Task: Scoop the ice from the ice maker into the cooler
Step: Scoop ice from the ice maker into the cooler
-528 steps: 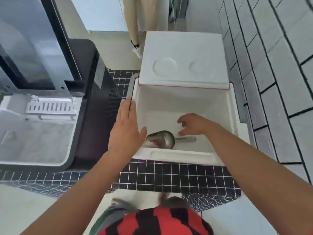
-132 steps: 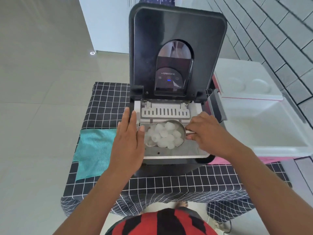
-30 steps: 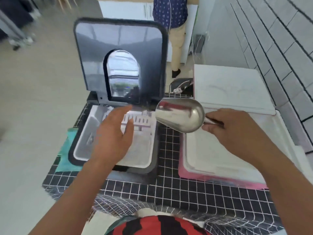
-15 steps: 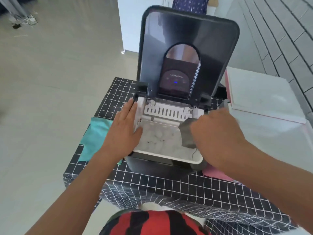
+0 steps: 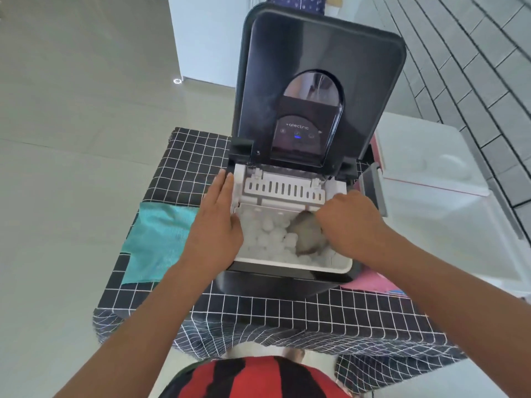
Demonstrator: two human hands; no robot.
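Note:
A black ice maker (image 5: 275, 278) stands mid-table with its lid (image 5: 321, 53) raised. Its white bin holds a heap of ice (image 5: 268, 235). A metal scoop (image 5: 309, 235) is dug into the ice at the bin's right side, bowl down, and my right hand (image 5: 349, 222) is closed on its handle, which the hand hides. My left hand (image 5: 215, 225) lies flat on the bin's left rim with fingers straight. The white cooler (image 5: 448, 228) sits open to the right of the ice maker, its lid leaning back.
A black grid-pattern cloth (image 5: 258, 308) covers the table. A teal towel (image 5: 156, 239) lies left of the ice maker and something pink (image 5: 370, 282) shows under the cooler's near corner. A tiled wall runs along the right. Another person's legs stand behind the lid.
One second ago my right hand held the empty scoop above the cooler's edge. It has since swung left and pushed the scoop down into the ice. My left hand settled on the bin's left rim.

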